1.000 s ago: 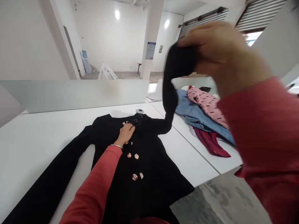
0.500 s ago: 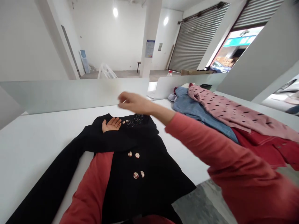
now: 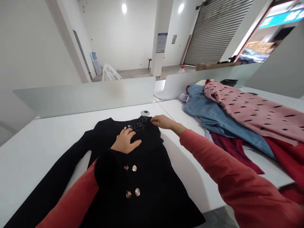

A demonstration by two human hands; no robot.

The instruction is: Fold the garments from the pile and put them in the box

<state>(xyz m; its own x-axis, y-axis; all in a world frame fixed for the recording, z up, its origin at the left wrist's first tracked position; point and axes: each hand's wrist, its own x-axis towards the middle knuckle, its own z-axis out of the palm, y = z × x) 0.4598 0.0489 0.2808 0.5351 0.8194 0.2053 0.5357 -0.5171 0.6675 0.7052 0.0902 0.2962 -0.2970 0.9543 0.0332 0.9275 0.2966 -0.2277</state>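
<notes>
White tabletops (image 3: pixel 40 152) meet in a long run under frosted partition panels (image 3: pixel 83 96), in a white-walled room with a concrete floor (image 3: pixel 133 73), a square pillar (image 3: pixel 161 41) and a grey roller shutter (image 3: pixel 216 31) beyond. From the head camera, a black double-breasted coat (image 3: pixel 144 193) lies flat on the table, its long axis running away from the person: the collar points to the far partition and the hem to the near table edge. One sleeve (image 3: pixel 49 180) stretches diagonally toward the lower left. A bunched black cuff (image 3: pixel 105 167), apparently the other sleeve, sits across the front beside the upper pair of metal buttons (image 3: pixel 130 168). Dark embroidery (image 3: pixel 140 123) marks the collar area, just short of a round grommet (image 3: pixel 145 113) in the tabletop. The left hand (image 3: pixel 124 142), in a red sleeve (image 3: pixel 71 196), lies on the chest with its fingers (image 3: pixel 125 133) open and spread, pressing flat and gripping nothing. The right hand (image 3: pixel 163 122), its red sleeve (image 3: pixel 232 171) reaching in from the right, is open too, with fingers (image 3: pixel 156 119) extended at the coat's shoulder edge near the collar. To the right, well apart from the coat, a pink dashed garment (image 3: pixel 251 109), a blue denim piece (image 3: pixel 211 120) and a dark red garment (image 3: pixel 234 150) lie heaped together.
</notes>
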